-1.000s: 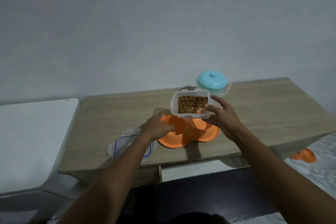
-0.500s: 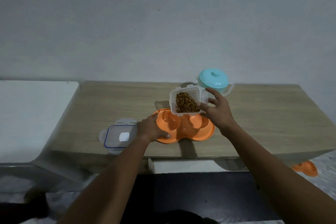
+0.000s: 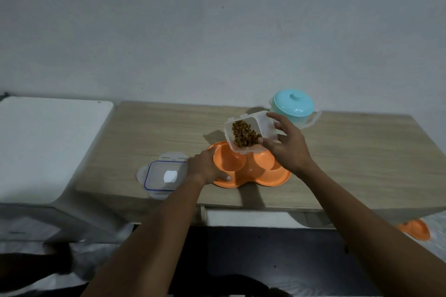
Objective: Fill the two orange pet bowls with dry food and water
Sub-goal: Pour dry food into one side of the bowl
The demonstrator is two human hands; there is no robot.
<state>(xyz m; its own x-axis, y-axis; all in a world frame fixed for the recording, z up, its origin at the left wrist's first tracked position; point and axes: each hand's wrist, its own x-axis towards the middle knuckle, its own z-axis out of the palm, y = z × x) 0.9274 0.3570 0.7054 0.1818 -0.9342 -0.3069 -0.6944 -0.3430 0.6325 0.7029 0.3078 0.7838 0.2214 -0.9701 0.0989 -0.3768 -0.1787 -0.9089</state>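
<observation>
An orange double pet bowl sits near the front of the wooden table. Both of its wells look empty. My left hand grips the bowl's left rim. My right hand holds a clear plastic container of brown dry food, tilted toward me over the left well. The kibble has slid to the container's lower edge. A teal lidded pot with clear handles stands behind my right hand.
The container's clear lid, with a blue seal, lies flat on the table left of the bowl. A white surface adjoins the table's left end. Another orange bowl lies on the floor at lower right.
The food container has tilted further toward me above the left well, and the kibble has shifted to its lower edge. My left hand stays on the bowl's rim.
</observation>
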